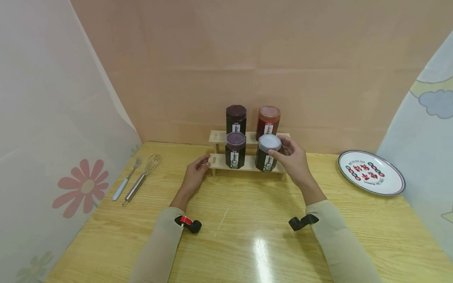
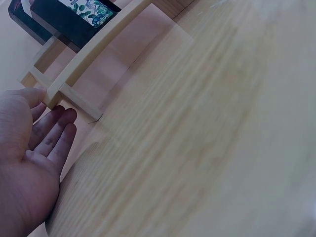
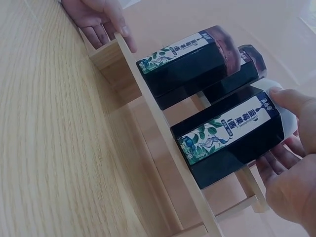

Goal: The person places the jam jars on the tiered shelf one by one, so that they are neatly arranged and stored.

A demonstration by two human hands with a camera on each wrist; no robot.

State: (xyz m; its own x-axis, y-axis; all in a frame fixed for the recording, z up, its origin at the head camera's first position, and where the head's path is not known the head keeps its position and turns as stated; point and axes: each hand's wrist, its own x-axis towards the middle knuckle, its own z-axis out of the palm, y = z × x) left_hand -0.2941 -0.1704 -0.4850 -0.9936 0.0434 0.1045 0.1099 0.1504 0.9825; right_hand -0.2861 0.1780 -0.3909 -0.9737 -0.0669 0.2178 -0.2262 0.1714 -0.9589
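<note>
A two-step wooden rack (image 1: pixel 250 162) bears dark octagonal jars with printed labels. On the lower step, my right hand (image 1: pixel 295 163) grips the white-lidded jar (image 1: pixel 264 158) near its lid, thumb in front and fingers behind. The jar's base meets the step in the right wrist view. Beside it stands the purple-lidded jar (image 1: pixel 235 156). Behind, a dark-lidded jar (image 1: pixel 236 118) and an orange-lidded jar (image 1: pixel 269 120) occupy the upper step. My left hand (image 1: pixel 196 175) pinches the left end of the lower step, thumb on top and fingers below in the left wrist view.
To the left on the wooden table (image 1: pixel 226 220) lie a fork (image 1: pixel 126 179) with a pale handle and a metal whisk (image 1: pixel 141 181). A white oval plate (image 1: pixel 371 169) with red writing sits at the right. A peach-coloured backdrop (image 1: pixel 177 86) rises behind the rack.
</note>
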